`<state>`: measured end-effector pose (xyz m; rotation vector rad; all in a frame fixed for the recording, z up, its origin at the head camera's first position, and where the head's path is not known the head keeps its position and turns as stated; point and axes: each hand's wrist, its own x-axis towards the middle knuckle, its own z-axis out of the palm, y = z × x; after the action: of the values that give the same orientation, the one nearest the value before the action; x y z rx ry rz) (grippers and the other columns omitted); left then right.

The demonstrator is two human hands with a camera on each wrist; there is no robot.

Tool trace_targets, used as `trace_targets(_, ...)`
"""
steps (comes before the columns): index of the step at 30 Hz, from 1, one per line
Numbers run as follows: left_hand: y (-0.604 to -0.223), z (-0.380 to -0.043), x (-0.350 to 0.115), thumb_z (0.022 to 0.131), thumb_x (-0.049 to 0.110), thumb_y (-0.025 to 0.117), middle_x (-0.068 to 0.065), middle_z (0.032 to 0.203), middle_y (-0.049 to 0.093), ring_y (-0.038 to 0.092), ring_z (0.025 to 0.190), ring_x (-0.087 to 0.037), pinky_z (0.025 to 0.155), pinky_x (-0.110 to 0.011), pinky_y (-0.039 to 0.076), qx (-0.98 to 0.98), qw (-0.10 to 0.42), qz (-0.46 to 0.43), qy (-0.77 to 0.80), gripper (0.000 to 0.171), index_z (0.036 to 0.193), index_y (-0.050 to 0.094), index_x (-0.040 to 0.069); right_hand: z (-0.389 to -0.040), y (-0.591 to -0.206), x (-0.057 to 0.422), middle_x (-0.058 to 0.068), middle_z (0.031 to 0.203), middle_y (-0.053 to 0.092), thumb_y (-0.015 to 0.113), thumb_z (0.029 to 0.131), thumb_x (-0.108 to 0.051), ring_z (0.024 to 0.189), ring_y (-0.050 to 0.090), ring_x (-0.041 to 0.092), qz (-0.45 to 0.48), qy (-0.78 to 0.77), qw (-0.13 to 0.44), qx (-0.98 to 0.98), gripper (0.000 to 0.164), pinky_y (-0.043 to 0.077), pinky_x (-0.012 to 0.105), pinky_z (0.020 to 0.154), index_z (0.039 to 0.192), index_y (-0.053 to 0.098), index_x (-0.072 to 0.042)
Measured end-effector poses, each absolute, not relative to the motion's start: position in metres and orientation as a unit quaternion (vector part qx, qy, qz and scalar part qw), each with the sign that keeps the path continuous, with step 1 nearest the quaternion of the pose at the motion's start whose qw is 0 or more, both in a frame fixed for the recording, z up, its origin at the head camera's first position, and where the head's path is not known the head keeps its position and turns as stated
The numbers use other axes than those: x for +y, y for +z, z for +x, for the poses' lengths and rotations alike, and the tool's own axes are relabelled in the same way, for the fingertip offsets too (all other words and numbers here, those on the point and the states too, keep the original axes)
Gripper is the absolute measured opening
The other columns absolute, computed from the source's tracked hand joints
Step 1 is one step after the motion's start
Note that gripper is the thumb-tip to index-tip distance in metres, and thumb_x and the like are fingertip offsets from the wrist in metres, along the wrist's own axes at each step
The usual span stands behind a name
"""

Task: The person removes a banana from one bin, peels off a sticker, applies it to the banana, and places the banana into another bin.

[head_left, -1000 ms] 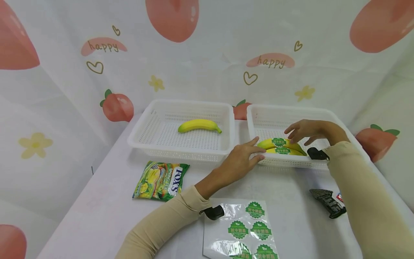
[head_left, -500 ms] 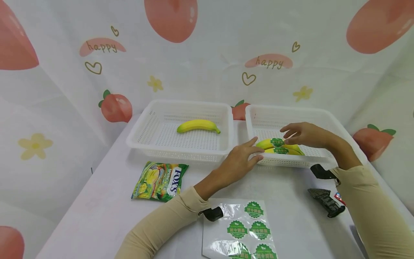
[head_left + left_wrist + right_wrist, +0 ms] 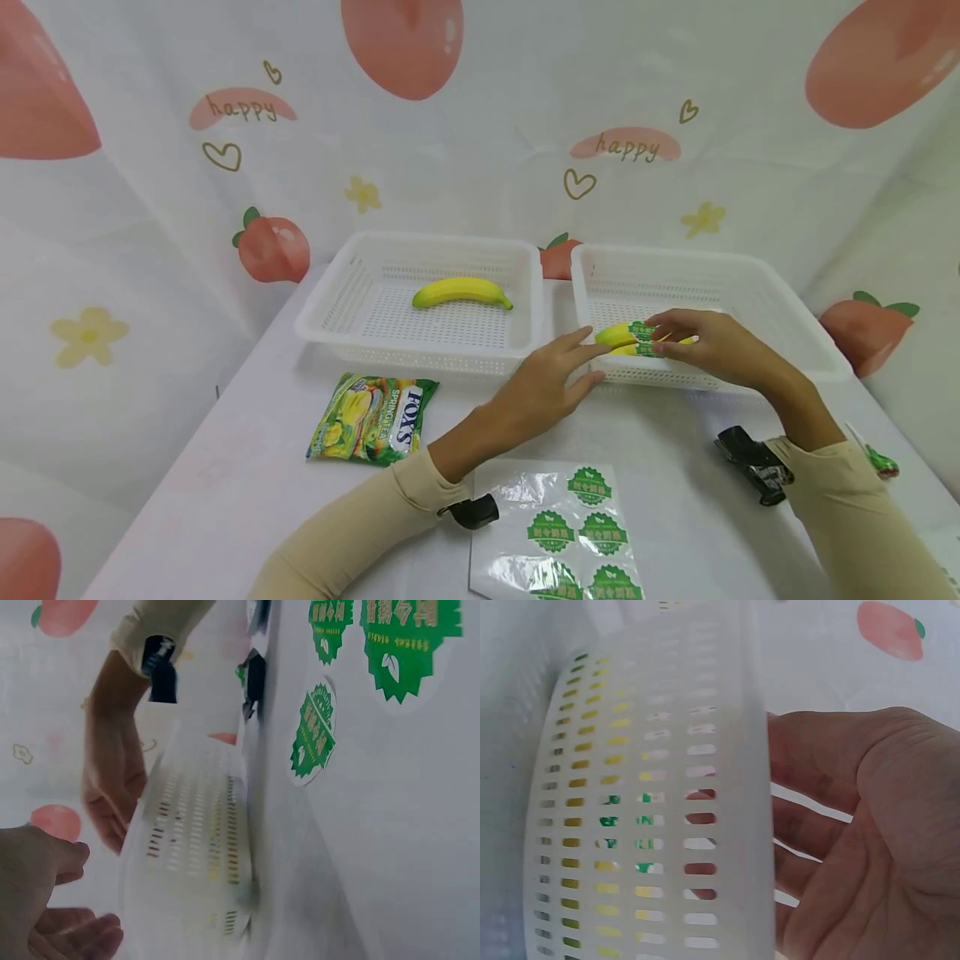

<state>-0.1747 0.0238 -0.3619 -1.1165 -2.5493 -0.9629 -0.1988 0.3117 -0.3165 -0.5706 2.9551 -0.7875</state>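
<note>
In the head view, two yellow bananas (image 3: 617, 335) with green stickers lie side by side in the right white basket (image 3: 772, 275), by its front wall. My right hand (image 3: 720, 346) reaches over the front rim, its loosely bent fingertips at the bananas' stickers; whether they touch cannot be told. Fingers of the right hand (image 3: 862, 817) go behind the rim in the right wrist view. Fairly straight fingers of my left hand (image 3: 536, 383) extend to the basket's front left corner, near the banana ends. The left wrist view has this left hand (image 3: 45, 892) apart from the basket wall.
A left white basket (image 3: 330, 321) holds one plain banana (image 3: 461, 292). In front lie a FOX'S candy bag (image 3: 371, 417), a sheet of green stickers (image 3: 517, 533) and a dark wrapped packet (image 3: 771, 483), partly behind my right wrist. A small green-and-red item (image 3: 882, 463) lies far right.
My right hand has moved left and toward me, from above the bananas' right part to their stickers, its forearm drawn nearer. The left hand has barely shifted.
</note>
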Motion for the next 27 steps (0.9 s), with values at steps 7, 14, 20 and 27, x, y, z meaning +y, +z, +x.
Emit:
trace_targets(7,-0.354,-0.171,-0.020,0.103,0.024,0.073,-0.006,0.143,0.068,0.063,0.132,-0.024,0.107,-0.040,0.054,-0.851,0.223,-0.383,-0.282,0.035,0.137,0.072,0.015,-0.193,-0.320,0.311,0.004,0.111,0.078,0.071,0.103,-0.025,0.106,0.072,0.025,-0.187,-0.255,-0.007,0.949,0.035,0.055,0.032,0.087,0.132,0.071,-0.006)
trace_targets(14,-0.354,-0.176,-0.072,0.100,0.029,0.077,-0.007,0.139,0.070,0.063,0.132,-0.029,0.102,-0.056,0.052,-0.878,0.237,-0.311,-0.275,0.039,0.135,0.073,0.014,-0.189,-0.323,0.311,0.008,0.114,0.078,0.068,0.105,-0.026,0.111,0.069,0.031,-0.172,-0.253,0.002,0.952,0.035,0.053,0.049,0.093,0.134,0.071,-0.007)
trace_targets(20,-0.359,-0.180,-0.107,0.099,0.035,0.076,-0.008,0.137,0.072,0.063,0.131,-0.031,0.101,-0.062,0.048,-0.901,0.231,-0.265,-0.253,0.041,0.134,0.074,0.014,-0.185,-0.327,0.313,0.013,0.123,0.075,0.066,0.106,-0.030,0.109,0.069,0.032,-0.169,-0.262,-0.004,0.950,0.034,0.052,0.036,0.087,0.132,0.073,-0.009)
trace_targets(27,-0.372,-0.187,-0.138,0.097,0.046,0.076,-0.003,0.129,0.076,0.063,0.130,-0.032,0.107,-0.067,0.035,-0.923,0.216,-0.217,-0.234,0.040,0.127,0.078,0.019,-0.185,-0.330,0.312,0.015,0.130,0.072,0.065,0.107,-0.032,0.109,0.067,0.031,-0.166,-0.265,-0.007,0.950,0.035,0.051,0.036,0.086,0.133,0.073,-0.009)
